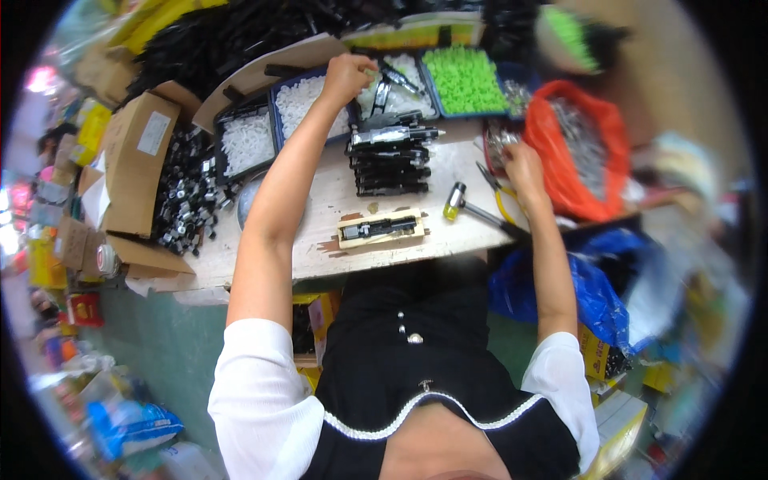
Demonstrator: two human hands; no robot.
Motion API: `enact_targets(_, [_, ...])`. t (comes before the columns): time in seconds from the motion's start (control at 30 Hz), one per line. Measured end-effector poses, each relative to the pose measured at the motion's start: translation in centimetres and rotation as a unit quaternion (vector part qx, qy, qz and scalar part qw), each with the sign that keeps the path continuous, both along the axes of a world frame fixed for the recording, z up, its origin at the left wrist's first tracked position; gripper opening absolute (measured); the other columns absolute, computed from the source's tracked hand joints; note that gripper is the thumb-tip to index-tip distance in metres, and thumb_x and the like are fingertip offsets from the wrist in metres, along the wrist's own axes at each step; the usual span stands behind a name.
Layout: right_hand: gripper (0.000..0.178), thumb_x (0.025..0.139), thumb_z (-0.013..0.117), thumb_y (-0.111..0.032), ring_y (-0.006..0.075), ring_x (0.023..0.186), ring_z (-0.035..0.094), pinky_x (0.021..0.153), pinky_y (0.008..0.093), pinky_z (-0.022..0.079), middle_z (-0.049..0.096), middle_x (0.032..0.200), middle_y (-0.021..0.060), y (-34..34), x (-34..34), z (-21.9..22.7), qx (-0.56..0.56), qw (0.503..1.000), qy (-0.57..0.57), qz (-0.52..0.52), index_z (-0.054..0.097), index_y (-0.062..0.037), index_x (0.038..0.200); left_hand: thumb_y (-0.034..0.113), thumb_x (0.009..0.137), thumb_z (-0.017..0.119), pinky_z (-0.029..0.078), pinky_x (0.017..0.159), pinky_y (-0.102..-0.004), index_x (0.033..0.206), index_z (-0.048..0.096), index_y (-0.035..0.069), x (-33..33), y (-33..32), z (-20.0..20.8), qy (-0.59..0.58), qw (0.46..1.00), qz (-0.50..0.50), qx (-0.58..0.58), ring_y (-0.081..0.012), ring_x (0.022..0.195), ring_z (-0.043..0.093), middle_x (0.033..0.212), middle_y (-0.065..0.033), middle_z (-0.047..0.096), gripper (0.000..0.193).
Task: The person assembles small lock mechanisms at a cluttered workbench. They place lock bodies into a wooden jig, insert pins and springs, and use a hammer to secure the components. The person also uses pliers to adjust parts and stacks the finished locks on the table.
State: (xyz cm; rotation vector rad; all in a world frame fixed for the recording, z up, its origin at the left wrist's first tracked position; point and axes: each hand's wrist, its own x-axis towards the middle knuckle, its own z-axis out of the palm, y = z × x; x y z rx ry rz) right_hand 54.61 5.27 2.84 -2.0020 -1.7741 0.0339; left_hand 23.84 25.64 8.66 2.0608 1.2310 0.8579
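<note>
Black mechanism (382,228) lies lengthwise in a pale block (384,242) near the front edge of the white worktable (464,160), in front of the person; neither hand touches it. Seen from the head, the left hand (346,76) is stretched out over the row of trays, between a blue tray of white pieces (276,120) and some silvery-and-black parts (398,78) lying among pale bits. Its thumb and fingertips are bent close together — whether they pinch anything, I cannot tell. The right hand (524,168) dips its fingers into a small tray (487,152) of metal pieces, just beside an orange-red bag (552,172); the fingertips are hidden, so I cannot tell if they grip a piece.

Between the hands stands a stack of black assemblies (392,164), with a tray of bright green pieces (476,114) behind and to its right. A hammer (480,213) lies right of the block — a yellow-handled tool (506,200) beside it. At the left, a cardboard box (136,168) borders a heap of dark and silvery pieces (188,196).
</note>
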Motion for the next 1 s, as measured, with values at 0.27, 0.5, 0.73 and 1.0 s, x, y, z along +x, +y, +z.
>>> enact_targets(0.27, [0.013, 0.076, 0.057, -0.001, 0.0230, 0.074, 0.061, 0.068, 0.0318, 0.048, 0.062, 0.083, 0.0109, -0.9, 0.8, 0.2, 0.075, 0.965, 0.250, -0.003, 0.064, -0.0012, 0.088, 0.000, 0.078, 0.065, 0.053, 0.050, -0.0258, 0.094, 0.060, -0.003, -2.6, -12.0, 4.1, -0.389, 0.903, -0.108, -0.149, -0.0164, 0.061, 0.063, 0.074, -0.0117, 0.063, 0.017])
enact_targets(0.5, [0.013, 0.080, 0.060, 0.000, 0.0091, 0.071, 0.058, 0.063, 0.0214, 0.046, 0.062, 0.083, 0.0029, -5.8, -11.1, 7.7, -0.021, 0.836, 0.523, 0.163, 0.062, 0.0009, 0.093, -0.003, 0.076, 0.065, 0.055, 0.055, -0.0285, 0.095, 0.063, -0.001, -3.4, -23.2, 0.1, -0.441, 0.830, -0.147, -0.309, -0.0169, 0.067, 0.064, 0.082, -0.0146, 0.065, 0.019])
enact_targets(0.73, [0.008, 0.079, 0.061, 0.000, 0.0076, 0.073, 0.054, 0.065, 0.0205, 0.044, 0.057, 0.082, 0.0016, -7.2, -16.6, 7.5, -0.020, 0.794, 0.548, 0.262, 0.062, 0.0021, 0.087, 0.003, 0.083, 0.062, 0.055, 0.062, -0.0312, 0.107, 0.058, -0.004, -4.2, -26.0, -1.5, -0.439, 0.815, -0.147, -0.348, -0.0201, 0.072, 0.065, 0.089, -0.0165, 0.065, 0.026])
enact_targets(1.0, [0.007, 0.076, 0.063, 0.001, 0.0095, 0.069, 0.054, 0.063, 0.0217, 0.043, 0.055, 0.077, 0.0036, -7.7, -17.5, 7.4, 0.038, 0.838, 0.476, 0.263, 0.061, 0.0020, 0.083, 0.003, 0.083, 0.061, 0.056, 0.062, -0.0323, 0.108, 0.058, -0.005, -4.5, -26.7, -1.6, -0.440, 0.815, -0.156, -0.343, -0.0223, 0.072, 0.065, 0.090, -0.0179, 0.065, 0.027])
